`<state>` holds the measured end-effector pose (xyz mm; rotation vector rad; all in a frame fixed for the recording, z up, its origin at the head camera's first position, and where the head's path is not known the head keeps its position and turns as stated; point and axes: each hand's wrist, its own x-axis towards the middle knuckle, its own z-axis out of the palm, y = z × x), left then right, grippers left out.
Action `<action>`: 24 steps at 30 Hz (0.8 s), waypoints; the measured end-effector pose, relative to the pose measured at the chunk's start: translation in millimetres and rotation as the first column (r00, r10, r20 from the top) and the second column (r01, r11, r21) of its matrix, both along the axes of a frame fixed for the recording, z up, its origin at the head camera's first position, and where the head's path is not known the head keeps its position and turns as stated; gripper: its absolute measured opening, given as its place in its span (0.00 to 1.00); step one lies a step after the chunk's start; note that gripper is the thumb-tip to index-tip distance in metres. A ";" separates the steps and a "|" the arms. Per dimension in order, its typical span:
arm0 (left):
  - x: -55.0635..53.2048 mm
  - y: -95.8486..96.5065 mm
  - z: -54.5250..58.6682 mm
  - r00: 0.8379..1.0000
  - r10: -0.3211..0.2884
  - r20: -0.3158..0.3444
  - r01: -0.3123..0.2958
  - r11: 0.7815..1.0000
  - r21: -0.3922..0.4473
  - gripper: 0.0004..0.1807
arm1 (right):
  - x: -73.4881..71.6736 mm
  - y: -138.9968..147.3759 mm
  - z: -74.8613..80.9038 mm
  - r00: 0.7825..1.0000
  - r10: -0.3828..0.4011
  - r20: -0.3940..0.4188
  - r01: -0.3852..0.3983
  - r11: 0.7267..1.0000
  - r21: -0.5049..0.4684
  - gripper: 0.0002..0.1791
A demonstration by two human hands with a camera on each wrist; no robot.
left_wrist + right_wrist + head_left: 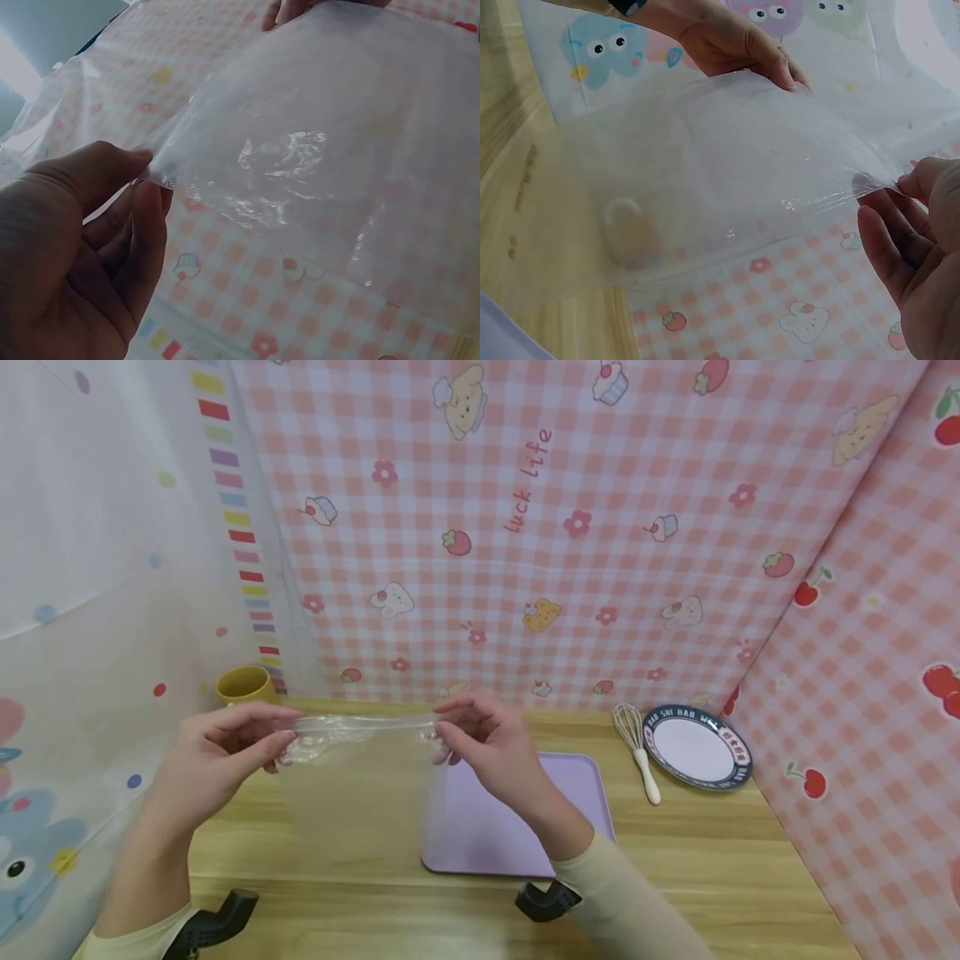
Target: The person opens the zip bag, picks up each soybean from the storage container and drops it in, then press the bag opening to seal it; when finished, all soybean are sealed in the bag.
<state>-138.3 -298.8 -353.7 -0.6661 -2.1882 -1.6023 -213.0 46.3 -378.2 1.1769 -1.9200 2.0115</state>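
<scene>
A clear plastic zip bag [360, 802] hangs upright between my two hands, its zip strip along the top. My left hand [217, 752] pinches the top left corner between thumb and fingers. At the opposite top corner, my right hand [487, 743] pinches the film the same way. The left wrist view shows the thumb and fingertips closed on the gathered edge of the bag [300, 150]. In the right wrist view the bag [727, 157] is stretched between both hands, and its film is see-through.
A lilac tray [577, 785] lies on the wooden table [720, 852], partly behind my right hand and the bag. To its right are a whisk [639, 756] with a white handle and a dark-rimmed oval plate [697, 747]. A yellow cup [243, 683] stands at the back left.
</scene>
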 end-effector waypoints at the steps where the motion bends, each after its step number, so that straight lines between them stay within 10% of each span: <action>1: 1.9 -3.9 -0.2 1.000 0.003 0.005 -0.003 1.000 -0.008 0.15 | 1.2 -2.8 -0.2 1.000 0.005 -0.002 -0.005 1.000 0.003 0.11; 9: 7.0 -29.1 0.0 1.000 -0.026 0.003 0.025 0.999 0.045 0.16 | 6.7 -25.9 -3.4 0.998 0.057 0.013 -0.057 0.998 0.027 0.11; 14: 0.6 -36.3 -1.2 0.993 0.115 0.031 -0.113 0.992 -0.062 0.14 | 1.4 -38.7 -7.4 0.999 0.029 0.038 -0.032 0.997 0.071 0.10; 19: -18.6 -40.9 -16.2 0.970 0.229 0.082 -0.212 0.961 -0.181 0.13 | -17.1 -50.2 -19.7 0.994 -0.048 0.099 0.034 0.990 0.140 0.09; 24: -50.3 -45.2 -41.1 0.968 0.211 0.133 -0.183 0.963 -0.200 0.15 | -39.7 -58.3 -35.2 0.986 -0.121 0.116 0.097 0.976 0.194 0.09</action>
